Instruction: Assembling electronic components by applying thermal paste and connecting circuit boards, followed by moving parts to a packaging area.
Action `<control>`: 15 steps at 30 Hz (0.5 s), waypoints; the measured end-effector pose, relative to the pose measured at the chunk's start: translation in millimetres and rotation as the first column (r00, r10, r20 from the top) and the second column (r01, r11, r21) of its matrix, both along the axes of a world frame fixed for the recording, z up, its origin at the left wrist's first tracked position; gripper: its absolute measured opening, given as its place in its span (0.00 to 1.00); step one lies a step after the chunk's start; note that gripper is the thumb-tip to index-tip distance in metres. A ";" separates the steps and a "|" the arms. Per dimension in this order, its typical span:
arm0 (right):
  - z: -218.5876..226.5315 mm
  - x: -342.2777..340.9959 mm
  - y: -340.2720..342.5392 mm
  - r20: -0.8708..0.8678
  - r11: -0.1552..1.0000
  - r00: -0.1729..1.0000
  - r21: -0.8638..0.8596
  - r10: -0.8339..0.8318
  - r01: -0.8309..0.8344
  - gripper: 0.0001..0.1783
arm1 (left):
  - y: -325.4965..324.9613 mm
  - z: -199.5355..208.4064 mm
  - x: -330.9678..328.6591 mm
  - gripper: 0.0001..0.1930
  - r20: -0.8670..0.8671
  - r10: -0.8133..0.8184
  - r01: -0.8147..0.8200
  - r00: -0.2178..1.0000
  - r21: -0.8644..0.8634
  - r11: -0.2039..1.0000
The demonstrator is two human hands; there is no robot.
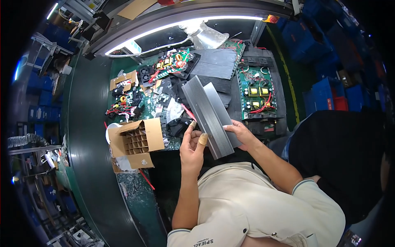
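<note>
A grey aluminium housing [207, 113], with a ribbed face on one side and a flat plate-like side on the other, is held tilted in front of my body. My right hand [243, 135] grips its flat side near the lower end, thumb on top. At the lower left edge is my left hand [193, 149], its fingers curled and its thumb against the ribbed face. Tan finger covers sit on the left thumb and a left finger. The undersides of the housing and the fingers behind it are hidden.
Green circuit boards [256, 92] with yellow transformers lie right; more electronics [175, 64] and a small fan [145, 77] lie at the back left. An open cardboard box [154, 133] with dividers stands left, near a dark conveyor belt [88, 136]. A person in black [337, 160] is close on the right.
</note>
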State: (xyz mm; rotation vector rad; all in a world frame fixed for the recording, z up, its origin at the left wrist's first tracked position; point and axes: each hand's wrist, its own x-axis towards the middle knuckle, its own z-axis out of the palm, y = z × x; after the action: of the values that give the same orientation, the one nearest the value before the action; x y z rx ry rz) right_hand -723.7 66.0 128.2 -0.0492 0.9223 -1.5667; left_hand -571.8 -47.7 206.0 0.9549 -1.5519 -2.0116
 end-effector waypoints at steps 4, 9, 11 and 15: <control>6.4 -3.4 0.5 -0.087 0.996 0.993 0.025 -0.079 0.082 0.19 | -2.4 -0.7 -0.4 0.34 0.006 -0.016 0.015 1.000 0.027 1.000; 17.3 -5.4 -3.2 -0.328 0.982 0.933 0.060 -0.149 0.178 0.21 | -7.2 -8.6 -5.9 0.39 -0.007 -0.079 0.079 0.997 0.090 0.993; 26.6 -4.9 -5.1 -0.429 0.980 0.885 -0.001 -0.182 0.201 0.26 | -8.2 -5.3 -7.7 0.41 -0.008 -0.099 0.099 0.995 0.108 0.989; 24.4 -4.1 -6.5 -0.529 0.975 0.831 0.029 -0.174 0.222 0.29 | -12.9 -8.4 -11.7 0.42 0.038 -0.128 0.124 0.991 0.096 0.988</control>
State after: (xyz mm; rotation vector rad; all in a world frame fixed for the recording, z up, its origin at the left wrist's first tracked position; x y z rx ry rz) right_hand -727.7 59.5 152.6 -0.3434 1.4661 -1.7375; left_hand -583.5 -60.7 197.6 0.9639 -1.5898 -2.1819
